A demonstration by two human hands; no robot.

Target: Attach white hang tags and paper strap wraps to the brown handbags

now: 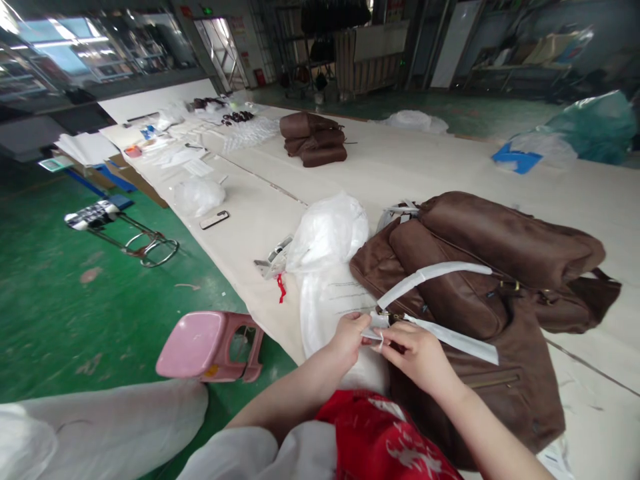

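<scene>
Cream covering spreads over a long, wide tabletop [250,207], and near its closest edge both hands are nearly closed, the left hand [349,343] and right hand [413,350] pinching a small, pale, translucent piece [373,331] between thumbs and fingers. It sits just beside a large, dark brown, leather-look bag [530,380] with white-wrapped straps, which fills the near right of the tabletop. A rounded white plastic bundle [330,230] lies ahead of the hands; nearer the left edge is a dark-rimmed, rectangular phone-like object [214,220]. Folded brown leather-look pieces [313,140] are stacked towards the far edge, where a crumpled teal plastic bag [595,127] sits to the right. Past the left edge, a pink plastic stool [195,343] and a checked-seat metal stool [95,217] stand on scuffed green flooring [40,267].
</scene>
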